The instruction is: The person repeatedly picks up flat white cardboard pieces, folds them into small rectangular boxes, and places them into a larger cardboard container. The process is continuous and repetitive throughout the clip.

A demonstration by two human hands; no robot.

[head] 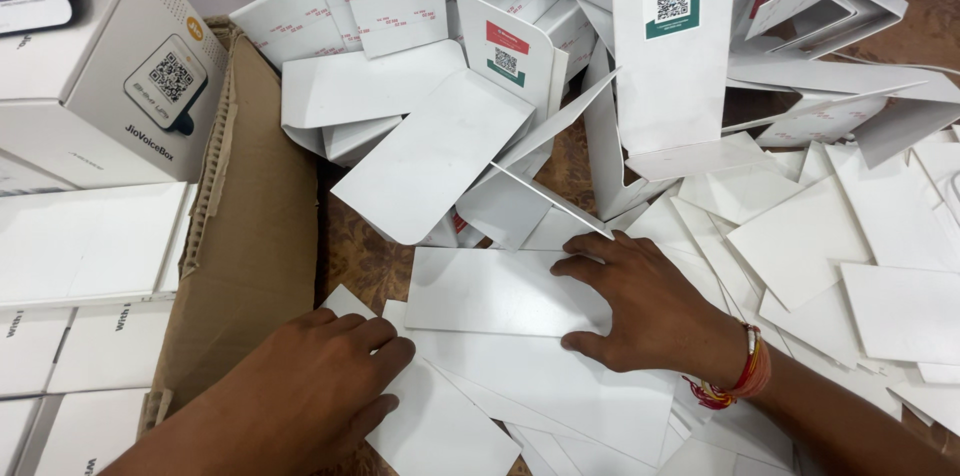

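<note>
White plastic cards (500, 291) lay flat on the patterned surface (365, 256) in front of the person, overlapping one another in a loose fan between the two hands. Both hands pressed down on them. The left hand (315, 376) rested palm-down on the lower-left cards, fingers held close together and slightly curled, the fingertips (395, 346) touching the edge of a card that slanted toward the bottom of the view. The right hand (645, 311) lay flat on the topmost rectangular card, fingers spread a little apart — the thumb along the card's lower right edge, the index finger along its upper right corner. Neither hand gripped anything; both simply bore on the sheets. A red and yellow thread band (745, 376) circled the right wrist.

Beyond the hands rose a heap of folded white stands (450, 126), tumbled at all angles, some showing a small sticker with a square code (507, 54) — one taller stand (672, 46) stood nearly upright at the top centre. More flat white cards (860, 256) spread out to the right, well apart from the left hand. A brown cardboard box flap (255, 226) ran along the left, and beside it sat white product boxes (120, 76) and stacked white cartons (80, 246).
</note>
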